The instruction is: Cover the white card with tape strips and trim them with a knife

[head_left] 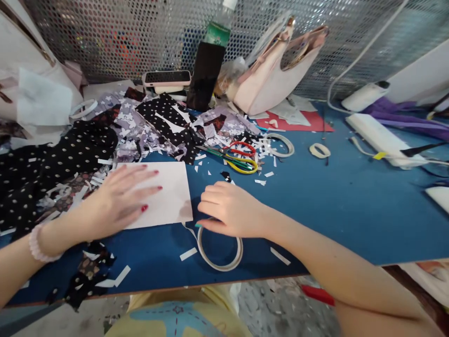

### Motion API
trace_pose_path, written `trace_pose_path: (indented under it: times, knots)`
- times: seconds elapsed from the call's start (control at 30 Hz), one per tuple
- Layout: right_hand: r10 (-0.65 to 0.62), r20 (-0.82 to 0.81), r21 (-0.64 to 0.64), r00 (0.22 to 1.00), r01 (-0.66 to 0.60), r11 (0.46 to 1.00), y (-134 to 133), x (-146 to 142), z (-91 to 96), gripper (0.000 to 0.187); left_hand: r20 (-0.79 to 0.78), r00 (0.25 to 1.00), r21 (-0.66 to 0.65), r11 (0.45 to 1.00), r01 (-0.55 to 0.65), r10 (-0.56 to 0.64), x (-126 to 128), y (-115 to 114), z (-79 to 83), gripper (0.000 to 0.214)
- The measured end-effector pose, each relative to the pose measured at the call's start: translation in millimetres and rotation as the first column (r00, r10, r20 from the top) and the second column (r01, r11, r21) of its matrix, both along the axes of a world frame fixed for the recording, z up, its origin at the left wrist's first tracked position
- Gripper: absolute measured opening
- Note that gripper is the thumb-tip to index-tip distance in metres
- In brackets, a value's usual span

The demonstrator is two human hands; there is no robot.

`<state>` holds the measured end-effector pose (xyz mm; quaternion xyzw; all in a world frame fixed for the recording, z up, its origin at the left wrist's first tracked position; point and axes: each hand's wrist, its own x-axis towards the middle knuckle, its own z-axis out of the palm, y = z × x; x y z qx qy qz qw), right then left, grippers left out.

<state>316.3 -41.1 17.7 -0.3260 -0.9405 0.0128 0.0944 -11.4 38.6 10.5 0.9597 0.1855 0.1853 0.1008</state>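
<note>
My left hand (pixel 112 201) lies with fingers spread on a white rectangular card (pixel 168 192), covering its left part. To the right of the card, my right hand (pixel 231 208) is closed, with its fingers curled under and its thumb along the top of a narrow roll of white tape (pixel 240 255). The hand hides the roll's upper edge. A thin loose tape end (pixel 189 229) runs from the roll toward the card's lower right corner. Scissors with red handles (pixel 242 149) and scissors with yellow handles (pixel 250 167) lie just beyond my right hand.
Black dotted fabric (pixel 80 145) and lilac patterned scraps (pixel 131 117) heap up at the left and back. Behind them are a phone (pixel 167 77), a bottle (pixel 218 33) and a pale pink handbag (pixel 270 89). More tape rolls (pixel 320 150) lie on the blue table (pixel 336 206).
</note>
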Motion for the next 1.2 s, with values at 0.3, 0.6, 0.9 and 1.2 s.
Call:
trace_pose_path:
  times: [0.3, 0.6, 0.9, 1.2]
  knots:
    - [-0.502, -0.175, 0.102, 0.847, 0.523, 0.846, 56, 76, -15.1, 0.011, -0.133, 0.960, -0.032, 0.970, 0.243, -0.245, 10, -16, -6.1, 0.037]
    - [-0.582, -0.190, -0.022, 0.791, 0.590, 0.807, 57, 90, -40.2, 0.007, -0.184, 0.969, -0.103, 0.984, 0.148, -0.165, 10, -21, -3.2, 0.048]
    - [-0.390, -0.117, 0.059, 0.913, 0.399, 0.915, 29, 72, -16.7, 0.017, -0.127, 0.975, -0.072, 0.982, 0.173, -0.181, 9, -22, -13.7, 0.049]
    - [-0.059, 0.029, 0.015, 0.998, 0.059, 0.998, -22, 29, 21.3, 0.033, -0.122, 0.979, -0.113, 0.982, 0.151, -0.164, 8, -24, -20.1, 0.052]
